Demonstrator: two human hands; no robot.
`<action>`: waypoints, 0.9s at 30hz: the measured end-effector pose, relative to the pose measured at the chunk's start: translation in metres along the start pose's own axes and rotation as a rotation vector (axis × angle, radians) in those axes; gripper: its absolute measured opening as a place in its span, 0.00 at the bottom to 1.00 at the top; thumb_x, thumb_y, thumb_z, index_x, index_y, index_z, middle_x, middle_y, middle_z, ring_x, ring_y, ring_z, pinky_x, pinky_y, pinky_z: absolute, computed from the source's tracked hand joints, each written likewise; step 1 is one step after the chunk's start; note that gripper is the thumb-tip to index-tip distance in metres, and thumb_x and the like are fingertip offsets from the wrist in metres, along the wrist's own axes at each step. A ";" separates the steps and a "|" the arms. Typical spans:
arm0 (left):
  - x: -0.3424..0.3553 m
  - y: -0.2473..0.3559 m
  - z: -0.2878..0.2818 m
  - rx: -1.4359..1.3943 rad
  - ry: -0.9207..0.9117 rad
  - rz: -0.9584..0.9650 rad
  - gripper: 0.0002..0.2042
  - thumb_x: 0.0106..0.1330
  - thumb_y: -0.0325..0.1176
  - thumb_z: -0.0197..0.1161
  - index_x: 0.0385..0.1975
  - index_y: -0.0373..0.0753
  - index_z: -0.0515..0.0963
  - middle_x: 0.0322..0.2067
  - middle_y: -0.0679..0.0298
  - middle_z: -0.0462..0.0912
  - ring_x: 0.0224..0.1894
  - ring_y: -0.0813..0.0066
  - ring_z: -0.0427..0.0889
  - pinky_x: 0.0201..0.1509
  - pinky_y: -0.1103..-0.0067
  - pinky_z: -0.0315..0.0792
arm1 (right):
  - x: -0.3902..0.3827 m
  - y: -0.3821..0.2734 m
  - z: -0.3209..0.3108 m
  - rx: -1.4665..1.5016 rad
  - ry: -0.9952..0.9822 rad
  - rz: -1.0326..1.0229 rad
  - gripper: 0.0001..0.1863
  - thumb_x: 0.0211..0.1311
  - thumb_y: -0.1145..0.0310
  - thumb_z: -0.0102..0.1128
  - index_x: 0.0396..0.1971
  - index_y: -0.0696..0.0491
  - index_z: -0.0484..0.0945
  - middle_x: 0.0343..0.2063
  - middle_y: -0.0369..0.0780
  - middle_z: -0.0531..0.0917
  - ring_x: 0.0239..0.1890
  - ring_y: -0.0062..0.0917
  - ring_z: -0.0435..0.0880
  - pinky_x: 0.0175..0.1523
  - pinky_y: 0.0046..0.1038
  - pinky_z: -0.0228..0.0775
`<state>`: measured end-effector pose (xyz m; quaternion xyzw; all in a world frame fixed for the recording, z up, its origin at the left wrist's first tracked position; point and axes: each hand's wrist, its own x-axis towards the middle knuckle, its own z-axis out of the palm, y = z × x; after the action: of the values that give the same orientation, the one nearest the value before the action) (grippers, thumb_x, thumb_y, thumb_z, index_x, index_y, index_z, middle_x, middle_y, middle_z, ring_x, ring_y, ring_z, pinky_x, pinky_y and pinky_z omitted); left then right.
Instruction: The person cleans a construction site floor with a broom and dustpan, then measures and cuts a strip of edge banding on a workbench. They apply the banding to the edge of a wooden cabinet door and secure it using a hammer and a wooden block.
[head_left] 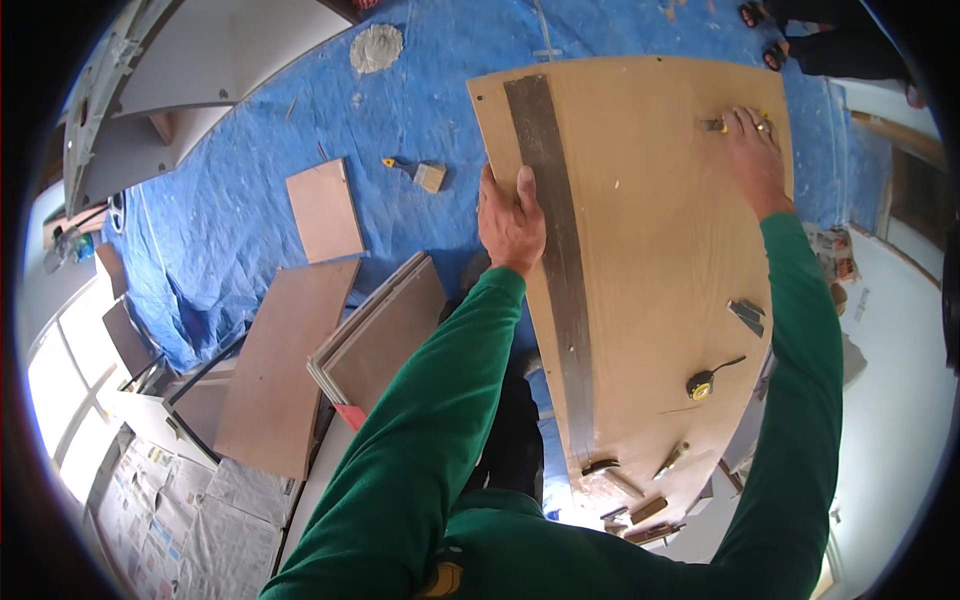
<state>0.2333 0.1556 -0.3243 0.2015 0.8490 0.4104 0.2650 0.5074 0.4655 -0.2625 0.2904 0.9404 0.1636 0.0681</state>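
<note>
A long pale wooden panel (660,240) with a dark brown strip (550,160) lies in front of me. My left hand (510,225) grips its left edge, thumb on top beside the strip and fingers at the edge. Near the far right corner, my right hand (755,150) is closed on a small scraper-like tool (713,125) with a dark flat blade and a bit of yellow. The blade lies close to the panel's surface; the palm hides most of the handle. Nearer me on the panel lie a yellow-and-black tape measure (701,386) and a hammer (612,475).
Blue sheeting (430,110) covers the floor, with a paintbrush (418,174) and a small board (325,210) on it. Several boards (390,320) lean at my left. Dark metal pieces (746,317) lie by the panel's right edge. Another person's feet (772,55) show at the far right.
</note>
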 end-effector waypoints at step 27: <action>0.004 -0.004 -0.001 0.039 -0.032 -0.030 0.41 0.81 0.60 0.56 0.74 0.24 0.63 0.64 0.35 0.77 0.64 0.35 0.78 0.67 0.55 0.74 | 0.101 -0.275 -0.104 0.909 -0.025 0.402 0.25 0.79 0.69 0.57 0.73 0.52 0.73 0.50 0.52 0.88 0.48 0.50 0.89 0.51 0.47 0.83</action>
<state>0.2288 0.1545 -0.3282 0.2004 0.8553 0.3867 0.2807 0.2569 0.2809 -0.2636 0.4682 0.8410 -0.2567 -0.0870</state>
